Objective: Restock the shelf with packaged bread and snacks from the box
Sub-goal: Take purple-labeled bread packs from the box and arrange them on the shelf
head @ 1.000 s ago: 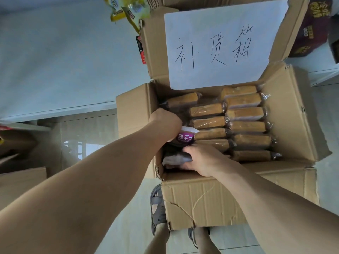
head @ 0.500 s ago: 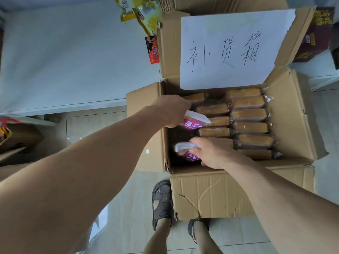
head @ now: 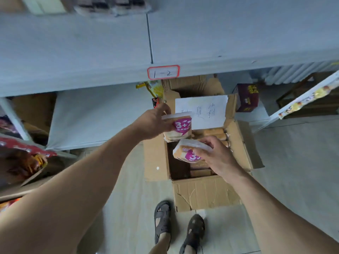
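Nearest, your right hand (head: 218, 156) grips one purple-labelled bread pack (head: 189, 153) over the open box (head: 205, 193); your left hand (head: 154, 123) holds a second pack (head: 178, 129), raised above the box's far left corner. Inside the box: wrapped loaves (head: 213, 132) remain in rows, so plenty is left. Beyond: the grey shelf (head: 91, 52) tagged 1-2 (head: 163, 72) shows mostly bare board, with a few blurred packs (head: 111, 5) at its back. Judgement: restocking is at an early stage, two packs in transit, neither placed yet.

Matt corrugated cardboard box (head: 205, 193); glossy plastic bread packs (head: 180, 130); smooth shelf (head: 91, 52).
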